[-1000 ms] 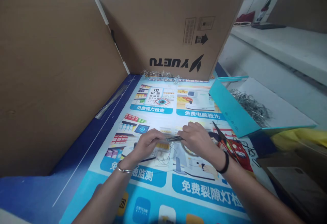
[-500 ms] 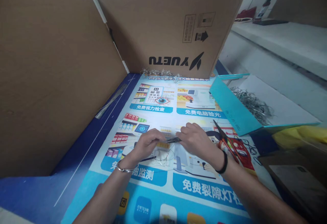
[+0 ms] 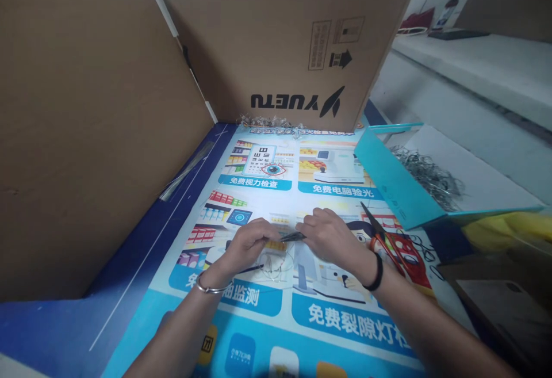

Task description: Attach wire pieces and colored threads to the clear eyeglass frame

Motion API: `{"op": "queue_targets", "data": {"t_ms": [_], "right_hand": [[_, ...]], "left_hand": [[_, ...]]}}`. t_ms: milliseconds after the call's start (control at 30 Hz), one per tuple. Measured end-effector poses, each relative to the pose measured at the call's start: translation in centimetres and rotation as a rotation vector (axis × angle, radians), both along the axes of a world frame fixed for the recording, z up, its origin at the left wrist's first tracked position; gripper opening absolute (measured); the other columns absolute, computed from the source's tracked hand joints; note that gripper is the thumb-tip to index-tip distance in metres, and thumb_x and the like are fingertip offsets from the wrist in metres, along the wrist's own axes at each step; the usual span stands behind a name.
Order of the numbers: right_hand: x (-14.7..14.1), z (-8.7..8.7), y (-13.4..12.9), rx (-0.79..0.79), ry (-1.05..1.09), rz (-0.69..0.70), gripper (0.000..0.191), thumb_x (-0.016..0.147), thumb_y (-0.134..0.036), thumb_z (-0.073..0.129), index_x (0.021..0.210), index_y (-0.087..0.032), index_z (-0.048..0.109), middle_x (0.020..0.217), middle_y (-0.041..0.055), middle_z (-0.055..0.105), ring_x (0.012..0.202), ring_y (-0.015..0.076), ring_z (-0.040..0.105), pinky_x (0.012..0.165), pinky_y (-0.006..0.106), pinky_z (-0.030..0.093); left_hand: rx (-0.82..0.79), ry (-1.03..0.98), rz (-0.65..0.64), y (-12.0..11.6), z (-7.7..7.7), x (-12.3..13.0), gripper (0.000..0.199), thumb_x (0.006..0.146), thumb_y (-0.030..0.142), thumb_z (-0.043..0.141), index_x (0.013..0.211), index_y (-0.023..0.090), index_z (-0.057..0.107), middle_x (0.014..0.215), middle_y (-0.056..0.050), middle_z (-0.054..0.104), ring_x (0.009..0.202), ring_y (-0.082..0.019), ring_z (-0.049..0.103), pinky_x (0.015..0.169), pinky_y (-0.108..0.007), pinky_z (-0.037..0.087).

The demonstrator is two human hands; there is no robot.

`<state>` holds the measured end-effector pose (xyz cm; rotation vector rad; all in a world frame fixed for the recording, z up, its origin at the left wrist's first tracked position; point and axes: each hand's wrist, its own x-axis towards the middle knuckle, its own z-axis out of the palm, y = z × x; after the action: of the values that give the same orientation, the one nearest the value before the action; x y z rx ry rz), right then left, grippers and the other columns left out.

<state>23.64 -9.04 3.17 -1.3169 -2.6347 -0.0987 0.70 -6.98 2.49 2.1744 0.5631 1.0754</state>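
My left hand [image 3: 253,241] is closed in a pinch, thumb and fingers pressed on what looks like thin wire; the pinched part is mostly hidden. In my right hand [image 3: 328,236] are dark needle-nose pliers [image 3: 292,237], their handles covered by the fist. The tips of the pliers point left and reach the left fingertips. Just below both hands, loops of fine wire [image 3: 272,267] lie on the printed sheet. Right of my right wrist rest scissors [image 3: 390,245] with orange handles and dark blades.
A turquoise box [image 3: 388,185] holding a tangle of thin wire [image 3: 426,176] stands at the right. Tall cardboard panels [image 3: 276,38] rise behind and at the left. Clear-looking tangled scraps [image 3: 271,122] lie along the back panel. A yellow bag [image 3: 509,225] sits at the right edge.
Both hands and the pliers stay nearly in place, with only a very slight shift. The camera view has moved a little.
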Motion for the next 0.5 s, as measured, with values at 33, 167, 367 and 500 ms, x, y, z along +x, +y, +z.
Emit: {"op": "queue_targets", "data": {"t_ms": [33, 167, 367, 500], "right_hand": [[0.01, 0.02, 0.02, -0.002, 0.0, 0.001, 0.005, 0.082, -0.019, 0.057, 0.078, -0.02, 0.06, 0.075, 0.0019, 0.06, 0.076, 0.0181, 0.044, 0.066, 0.032, 0.023], [0.06, -0.04, 0.18, 0.005, 0.013, 0.006, 0.002, 0.082, -0.02, 0.059, 0.08, -0.019, 0.06, 0.074, 0.0018, 0.06, 0.075, 0.0177, 0.044, 0.066, 0.032, 0.024], [0.15, -0.15, 0.59, 0.02, 0.004, 0.008, 0.003, 0.081, -0.022, 0.061, 0.08, -0.019, 0.06, 0.074, 0.0022, 0.06, 0.074, 0.0176, 0.045, 0.065, 0.031, 0.024], [0.15, -0.15, 0.78, 0.038, 0.014, 0.013, 0.006, 0.082, -0.024, 0.061, 0.079, -0.018, 0.059, 0.072, 0.0023, 0.059, 0.073, 0.0173, 0.045, 0.064, 0.03, 0.024]], "left_hand": [[0.011, 0.0, -0.003, 0.02, -0.01, 0.02, 0.026, 0.082, 0.001, 0.043, 0.087, 0.017, 0.062, 0.083, -0.007, 0.069, 0.08, -0.016, 0.062, 0.073, -0.031, 0.05], [0.049, -0.006, 0.003, 0.08, -0.08, 0.03, 0.027, 0.082, 0.0, 0.042, 0.089, 0.017, 0.062, 0.082, -0.006, 0.068, 0.079, -0.016, 0.062, 0.072, -0.031, 0.049], [0.042, 0.011, 0.014, 0.16, -0.27, -0.08, 0.026, 0.084, 0.003, 0.042, 0.09, 0.018, 0.063, 0.084, -0.007, 0.069, 0.081, -0.017, 0.062, 0.074, -0.033, 0.05], [0.03, 0.009, 0.042, 0.22, -0.53, -0.15, 0.025, 0.085, 0.005, 0.044, 0.093, 0.018, 0.063, 0.086, -0.007, 0.069, 0.082, -0.017, 0.062, 0.074, -0.034, 0.049]]}}
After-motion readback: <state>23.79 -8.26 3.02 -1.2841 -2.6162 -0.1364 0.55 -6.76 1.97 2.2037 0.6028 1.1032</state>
